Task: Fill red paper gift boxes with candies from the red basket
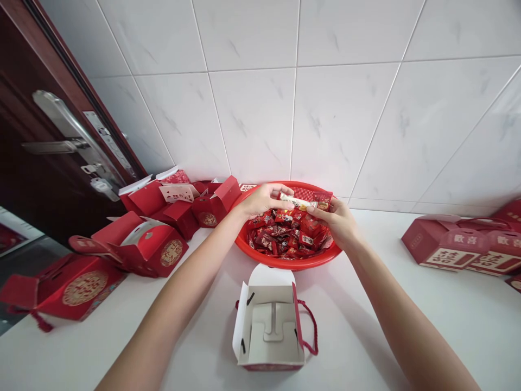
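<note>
Over a red plastic basket (288, 264) heaped with red-wrapped candies (285, 233), both my hands are raised. My left hand (264, 200) pinches the left end of a white-wrapped candy (300, 203). The fingers of my right hand (337, 218) are closed on a red candy packet (324, 200), and its thumb lies at the white candy's right end. How the right fingers sit behind the packet is hidden. In front of the basket an open gift box (262, 363) stands with its flaps up, its pale inside bare and a dark red cord handle (312, 328) hanging at its right.
Several red gift boxes with raised lids, among them a gold-printed one (152, 244), crowd the left side of the white table (350, 336). Closed boxes (448, 241) stand at the right. Behind rises a tiled wall (252, 119); a dark door (24, 119) is at the left.
</note>
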Motion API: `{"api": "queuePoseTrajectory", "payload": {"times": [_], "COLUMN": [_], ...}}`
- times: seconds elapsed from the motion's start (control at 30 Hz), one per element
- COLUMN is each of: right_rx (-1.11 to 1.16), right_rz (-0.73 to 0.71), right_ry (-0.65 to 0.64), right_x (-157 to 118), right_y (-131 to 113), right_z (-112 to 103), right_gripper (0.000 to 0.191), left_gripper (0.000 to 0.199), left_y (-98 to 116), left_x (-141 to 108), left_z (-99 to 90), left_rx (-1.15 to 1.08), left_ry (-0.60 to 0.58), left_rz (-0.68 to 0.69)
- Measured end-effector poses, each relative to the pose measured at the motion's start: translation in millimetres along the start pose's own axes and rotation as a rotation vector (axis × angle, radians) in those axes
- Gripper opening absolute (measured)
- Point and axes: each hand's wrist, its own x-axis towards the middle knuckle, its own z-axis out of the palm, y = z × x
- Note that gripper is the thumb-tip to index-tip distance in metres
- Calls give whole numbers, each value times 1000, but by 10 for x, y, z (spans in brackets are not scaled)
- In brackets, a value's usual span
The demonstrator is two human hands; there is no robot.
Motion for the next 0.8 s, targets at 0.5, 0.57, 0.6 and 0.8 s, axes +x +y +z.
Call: {"api": "queuePoseTrajectory", "payload": {"times": [0.5,0.57,0.6,0.8], "right_rx": [92,56,43,-4], "right_rz": [172,194,200,183], "right_ry": [-145,-207,-244,-270], "right_x": [0,-14,-20,-17], "right_y": [-123,-135,-139,-130], "right_z": [-4,13,19,17], "right_gripper": [32,38,39,35], "left_gripper": [32,29,28,31], "left_y": [154,118,95,-76], "left_x": [-19,14,34,156], "left_z": [40,73,90,-7], "left_rx": [-51,9,30,17], "left_ry": [-45,-111,-137,-16], "left_rz": [105,127,133,47]}}
